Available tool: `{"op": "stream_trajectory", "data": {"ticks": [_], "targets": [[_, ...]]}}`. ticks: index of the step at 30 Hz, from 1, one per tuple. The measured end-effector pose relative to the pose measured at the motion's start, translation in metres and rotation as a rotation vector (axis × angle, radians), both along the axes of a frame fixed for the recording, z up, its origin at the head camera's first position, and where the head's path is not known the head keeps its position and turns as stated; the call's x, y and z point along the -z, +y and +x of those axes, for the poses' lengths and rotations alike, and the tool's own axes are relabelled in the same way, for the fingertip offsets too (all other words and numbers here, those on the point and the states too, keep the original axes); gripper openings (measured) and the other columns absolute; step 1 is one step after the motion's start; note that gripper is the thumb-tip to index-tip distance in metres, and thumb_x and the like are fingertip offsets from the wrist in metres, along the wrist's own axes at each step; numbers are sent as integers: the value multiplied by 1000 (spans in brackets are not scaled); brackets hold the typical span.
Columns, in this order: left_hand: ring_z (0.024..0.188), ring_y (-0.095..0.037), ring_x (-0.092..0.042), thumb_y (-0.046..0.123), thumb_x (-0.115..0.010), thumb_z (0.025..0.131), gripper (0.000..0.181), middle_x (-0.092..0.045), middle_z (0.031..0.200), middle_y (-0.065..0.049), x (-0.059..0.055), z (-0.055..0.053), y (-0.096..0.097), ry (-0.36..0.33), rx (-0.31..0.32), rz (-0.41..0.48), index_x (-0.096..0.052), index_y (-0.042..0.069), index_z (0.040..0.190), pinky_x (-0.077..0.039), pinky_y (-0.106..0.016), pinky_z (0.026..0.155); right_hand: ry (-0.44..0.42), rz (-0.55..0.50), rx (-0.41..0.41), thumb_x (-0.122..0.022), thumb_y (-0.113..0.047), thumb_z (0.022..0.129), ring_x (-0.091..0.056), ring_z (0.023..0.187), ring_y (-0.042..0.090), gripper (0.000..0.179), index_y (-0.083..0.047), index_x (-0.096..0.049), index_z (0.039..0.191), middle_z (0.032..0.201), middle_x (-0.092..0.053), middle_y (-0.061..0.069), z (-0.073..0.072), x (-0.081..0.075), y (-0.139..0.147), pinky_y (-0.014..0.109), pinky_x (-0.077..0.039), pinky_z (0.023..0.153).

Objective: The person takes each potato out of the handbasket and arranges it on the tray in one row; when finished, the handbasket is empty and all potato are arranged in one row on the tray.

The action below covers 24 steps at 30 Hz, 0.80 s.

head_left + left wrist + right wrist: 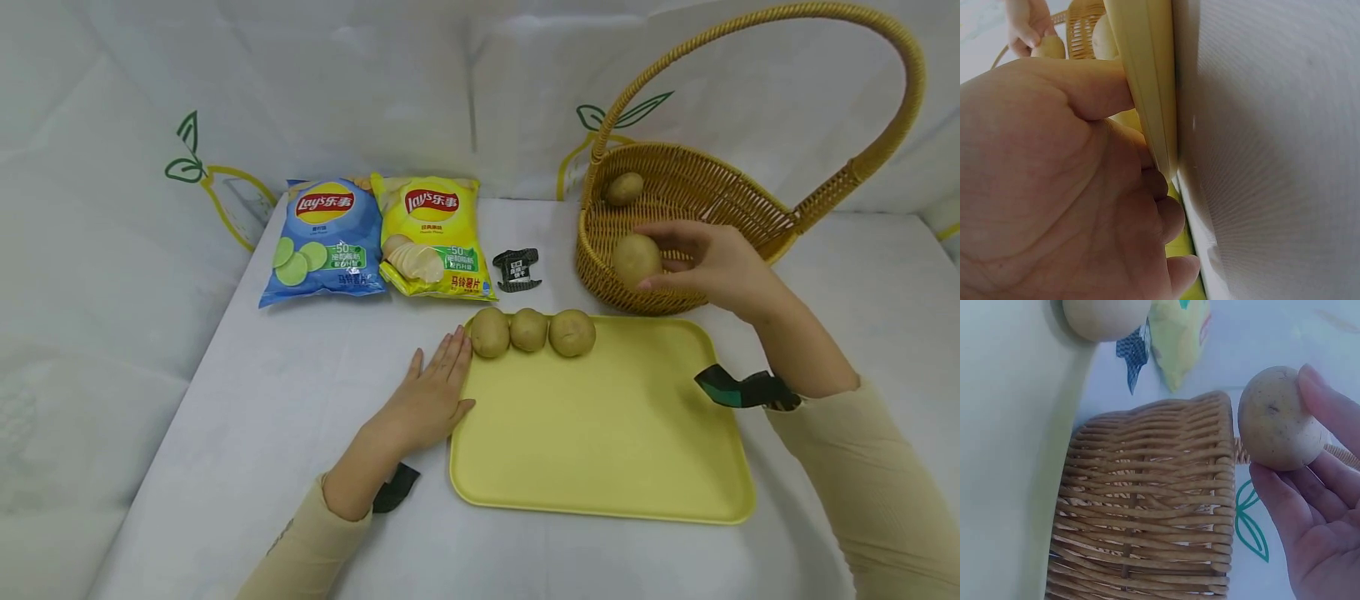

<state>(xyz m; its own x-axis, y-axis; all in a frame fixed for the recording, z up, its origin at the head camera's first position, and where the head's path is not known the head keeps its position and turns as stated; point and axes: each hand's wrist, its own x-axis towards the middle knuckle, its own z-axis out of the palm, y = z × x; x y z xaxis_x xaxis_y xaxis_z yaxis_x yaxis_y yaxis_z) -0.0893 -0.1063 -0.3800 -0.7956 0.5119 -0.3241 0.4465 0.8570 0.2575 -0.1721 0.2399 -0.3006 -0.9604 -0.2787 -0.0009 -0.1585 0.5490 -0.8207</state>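
Note:
My right hand (712,262) pinches a potato (637,260) between thumb and fingers over the front rim of the wicker basket (675,167). In the right wrist view the held potato (1280,419) shows beside the woven wall (1147,494). Another potato (624,189) lies inside the basket at its left. My left hand (427,392) rests against the left edge of the yellow tray (600,433), fingers straight. Its thumb and fingertips touch the tray's side (1144,81) in the left wrist view. Three potatoes (528,330) stand in a row along the tray's far edge.
Behind the tray lie a blue chip bag (326,237) and a yellow chip bag (433,237). A small black packet (517,270) sits between the yellow bag and the basket. The basket's tall handle (911,75) arches up to the right.

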Motion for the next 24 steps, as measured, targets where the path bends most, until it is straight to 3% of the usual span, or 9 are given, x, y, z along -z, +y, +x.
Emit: {"op": "stream_trajectory", "data": {"ticks": [6, 11, 14, 20, 24], "targets": [[143, -26, 6, 33, -43, 100, 72, 10, 156, -14, 0, 0, 0, 0, 1, -2, -3, -1, 150, -2, -54, 111, -67, -69, -23, -77, -4, 77, -60, 102, 0, 58, -8, -55, 131, 128, -55, -5, 13, 4, -2, 19, -52, 76], [143, -26, 6, 32, -43, 100, 72, 10, 156, -14, 0, 0, 0, -2, 1, 0, -3, -1, 150, -2, -54, 111, -74, -139, -88, -75, 5, 75, -63, 101, 5, 57, -6, -57, 128, 127, -57, -2, 24, 11, -2, 24, -53, 75], [143, -26, 6, 32, -43, 100, 72, 10, 156, -14, 0, 0, 0, 2, 2, 0, -3, -1, 150, -2, -55, 111, -27, -90, -136, -77, 4, 74, -62, 100, 2, 56, -5, -59, 127, 124, -59, 0, 31, 16, -3, 21, -52, 76], [143, -26, 6, 32, -43, 100, 72, 10, 156, -14, 0, 0, 0, -2, 3, 6, -3, -2, 150, -2, -54, 111, 161, 65, -248, -82, -3, 69, -55, 103, -8, 58, -4, -62, 123, 120, -62, 11, 42, 29, -6, 12, -47, 80], [143, -26, 6, 31, -44, 100, 72, 10, 156, -14, -1, 0, 0, -7, 1, 8, -3, -2, 150, -2, -54, 111, 152, 72, -275, -81, -5, 71, -52, 107, -7, 55, -1, -61, 123, 121, -61, 12, 45, 38, -6, 13, -47, 82]]}}
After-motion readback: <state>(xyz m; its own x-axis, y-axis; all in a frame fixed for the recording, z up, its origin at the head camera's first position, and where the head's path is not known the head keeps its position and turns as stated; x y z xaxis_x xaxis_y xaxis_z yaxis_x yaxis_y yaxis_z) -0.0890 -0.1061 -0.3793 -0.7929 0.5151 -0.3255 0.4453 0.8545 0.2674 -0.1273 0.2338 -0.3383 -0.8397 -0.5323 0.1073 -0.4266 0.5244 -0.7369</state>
